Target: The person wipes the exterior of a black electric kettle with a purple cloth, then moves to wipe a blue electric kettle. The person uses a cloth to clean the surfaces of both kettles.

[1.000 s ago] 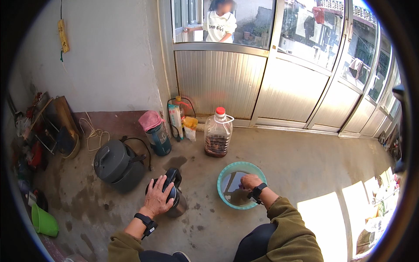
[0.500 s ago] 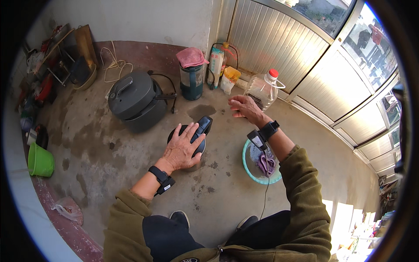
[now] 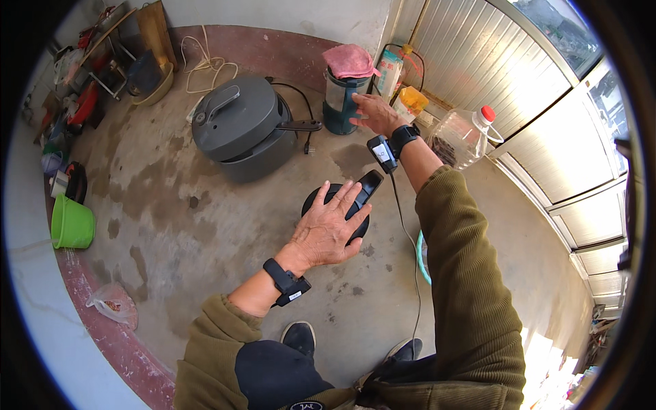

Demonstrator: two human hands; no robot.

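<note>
Black round lidded pot [image 3: 326, 199] with a long black handle sat on the concrete floor [image 3: 205, 225], centre of scene, just near of the grey cooker. Left hand [image 3: 328, 229] lay flat on top of the pot lid, fingers [image 3: 348, 198] spread wide, palm down, pressing rather than gripping; index finger ran along the handle. Black wrist strap on that forearm. Right hand [image 3: 374, 113] was open, fingers loosely spread, holding nothing, hovering far of the pot, just beside the dark teal jar [image 3: 340, 106] with a pink cloth [image 3: 350, 60] on top; cannot tell if it touched the jar. Small black device strapped at the right wrist, thin cable running down near the olive sleeve. Large grey pressure cooker [image 3: 239, 126] sat left and far of the pot, apart from it. Clear plastic jug with red cap [image 3: 465, 137] lay tilted to the right. Green plastic bucket [image 3: 72, 224] stood at the far left, well apart.
</note>
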